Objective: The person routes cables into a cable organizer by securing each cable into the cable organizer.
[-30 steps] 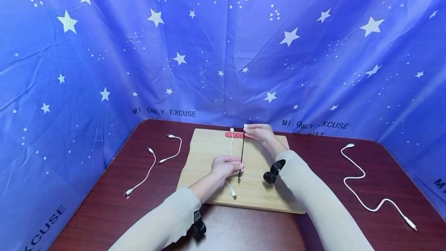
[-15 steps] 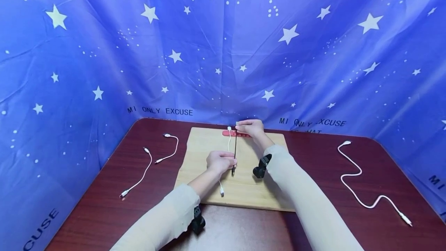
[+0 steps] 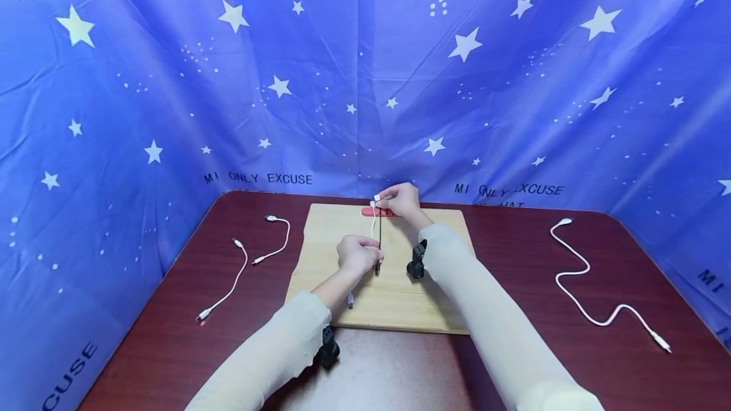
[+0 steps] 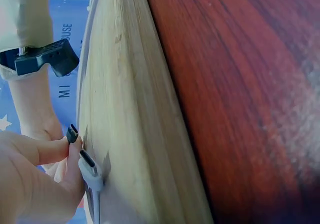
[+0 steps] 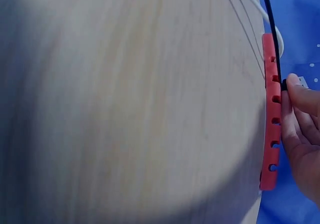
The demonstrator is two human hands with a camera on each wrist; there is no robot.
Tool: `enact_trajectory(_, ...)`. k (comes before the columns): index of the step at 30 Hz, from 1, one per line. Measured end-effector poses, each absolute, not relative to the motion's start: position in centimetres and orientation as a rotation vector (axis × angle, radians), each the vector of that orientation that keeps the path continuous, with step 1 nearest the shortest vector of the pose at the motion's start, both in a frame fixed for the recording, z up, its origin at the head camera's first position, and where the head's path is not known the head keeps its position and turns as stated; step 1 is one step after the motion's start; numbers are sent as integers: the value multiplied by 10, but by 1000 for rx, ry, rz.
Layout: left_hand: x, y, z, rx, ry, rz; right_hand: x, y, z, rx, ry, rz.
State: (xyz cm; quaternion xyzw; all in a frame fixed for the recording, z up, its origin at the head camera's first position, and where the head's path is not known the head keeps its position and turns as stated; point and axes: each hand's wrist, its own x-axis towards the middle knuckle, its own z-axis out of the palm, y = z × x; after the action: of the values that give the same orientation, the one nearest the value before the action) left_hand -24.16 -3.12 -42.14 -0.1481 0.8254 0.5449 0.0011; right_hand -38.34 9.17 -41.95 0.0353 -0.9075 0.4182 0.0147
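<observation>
A thin black cable (image 3: pixel 380 227) is stretched between my two hands, running front to back above a wooden board (image 3: pixel 422 259). Thumb and finger of my left hand (image 3: pixel 358 254) pinch it near its small black plug (image 4: pixel 72 133), which looks like USB-C. At the other end, my right hand (image 3: pixel 401 198) pinches the larger plug, whose light tip (image 5: pixel 302 81) sticks out. Those fingertips are right beside a red slotted cable holder (image 5: pixel 270 134) along the board's back edge. A white cable (image 3: pixel 374 224) lies at the holder's left part; its near plug (image 4: pixel 90 169) hangs beside my left hand.
Two short white cables, one nearer (image 3: pixel 238 278) and one farther back (image 3: pixel 285 236), lie on the dark red table (image 3: pixel 400 373) left of the board. A longer wavy white cable (image 3: pixel 577 271) lies to the right. A blue star-printed curtain (image 3: pixel 320 49) stands behind the table.
Both hands have moved left with the black cable, bringing its far plug closer to the white cable at the holder. The white cable's near end has shifted left and back.
</observation>
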Motion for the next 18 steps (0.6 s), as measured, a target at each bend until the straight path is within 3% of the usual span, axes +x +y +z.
enact_trajectory(18,-246,-34,-423,-403,2646,1693,-390,91,-426,-28,-2853,1298)
